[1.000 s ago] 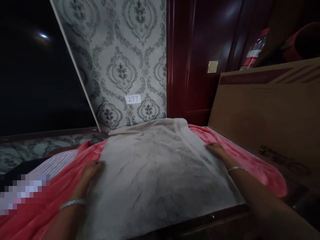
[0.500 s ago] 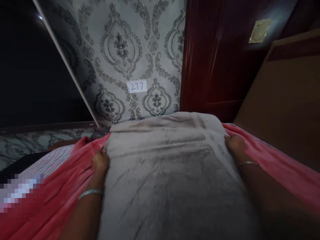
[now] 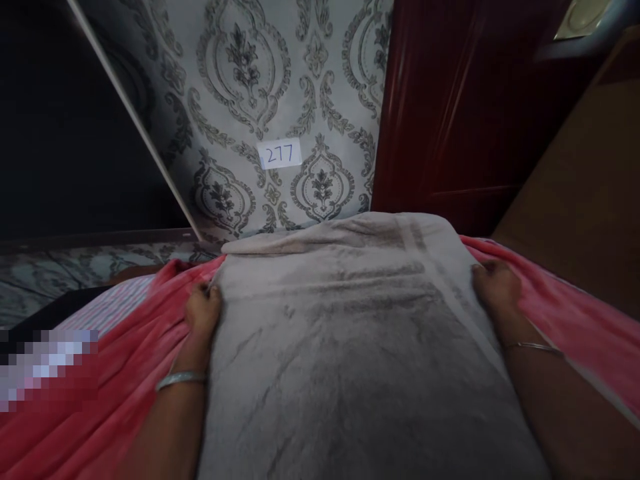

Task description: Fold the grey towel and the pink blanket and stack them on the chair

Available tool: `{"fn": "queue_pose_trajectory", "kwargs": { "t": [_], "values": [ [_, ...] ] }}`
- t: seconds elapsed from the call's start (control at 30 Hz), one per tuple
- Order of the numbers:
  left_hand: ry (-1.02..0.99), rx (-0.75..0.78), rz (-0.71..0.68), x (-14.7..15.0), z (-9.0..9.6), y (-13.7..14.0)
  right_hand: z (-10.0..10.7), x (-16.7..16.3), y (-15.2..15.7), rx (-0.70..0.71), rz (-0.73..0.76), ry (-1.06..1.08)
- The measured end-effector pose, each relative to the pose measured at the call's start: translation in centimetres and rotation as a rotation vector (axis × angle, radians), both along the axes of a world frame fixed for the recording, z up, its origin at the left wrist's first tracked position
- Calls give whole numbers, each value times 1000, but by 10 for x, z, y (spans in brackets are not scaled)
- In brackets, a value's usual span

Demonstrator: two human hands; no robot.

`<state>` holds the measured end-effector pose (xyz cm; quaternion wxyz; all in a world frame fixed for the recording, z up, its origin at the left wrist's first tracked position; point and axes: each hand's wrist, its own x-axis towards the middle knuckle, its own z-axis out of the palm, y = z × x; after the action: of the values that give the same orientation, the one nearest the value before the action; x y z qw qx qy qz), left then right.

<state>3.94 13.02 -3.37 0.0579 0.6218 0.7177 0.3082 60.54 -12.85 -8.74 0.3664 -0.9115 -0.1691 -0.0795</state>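
Observation:
A grey plush blanket spreads out before me, with a fold across its far end. My left hand is closed on its left edge, thumb on the near side. On the opposite edge, my right hand is closed too, pinching the fabric. Beneath the grey one lies a red-pink blanket, which shows on both sides. Parts of the fingers of each hand are hidden by the cloth and the hands themselves.
Patterned wallpaper with a paper label reading 277 rises behind. A dark screen-like panel stands at left. At right are a dark red door-like panel and a brown board. Striped cloth shows at left.
My right hand has shifted right along with the grey blanket's right edge, which looks spread a little wider. My left hand keeps its hold. The whole view has shifted slightly.

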Motion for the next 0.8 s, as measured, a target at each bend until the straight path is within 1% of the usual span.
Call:
{"fn": "queue_pose_trajectory", "kwargs": {
  "t": [0.1,0.17,0.23,0.27,0.33,0.37,0.43,0.47,0.5,0.6,0.67,0.8],
  "values": [
    [51,146,-47,4,8,-7,10,-6,-3,17,7,-111],
    [159,265,-150,11,13,-13,20,-14,1,45,106,-243],
    [255,339,-355,24,14,-20,29,-30,11,109,314,-330],
    [284,345,-481,32,13,-24,32,-41,19,140,443,-354],
    [317,308,-719,49,7,-30,31,-67,38,160,709,-378],
    [325,283,-808,57,3,-32,28,-81,47,146,842,-396],
    [342,242,-906,70,-7,-35,17,-105,65,98,1065,-452],
    [355,229,-921,75,-11,-35,11,-113,71,77,1134,-478],
    [369,221,-921,78,-14,-35,5,-120,77,60,1172,-501],
    [410,224,-894,81,-18,-34,-10,-128,85,32,1176,-561],
    [425,243,-884,81,-19,-34,-13,-128,87,23,1168,-599],
    [431,281,-885,83,-18,-34,-13,-130,86,2,1164,-655]
  ]
}}
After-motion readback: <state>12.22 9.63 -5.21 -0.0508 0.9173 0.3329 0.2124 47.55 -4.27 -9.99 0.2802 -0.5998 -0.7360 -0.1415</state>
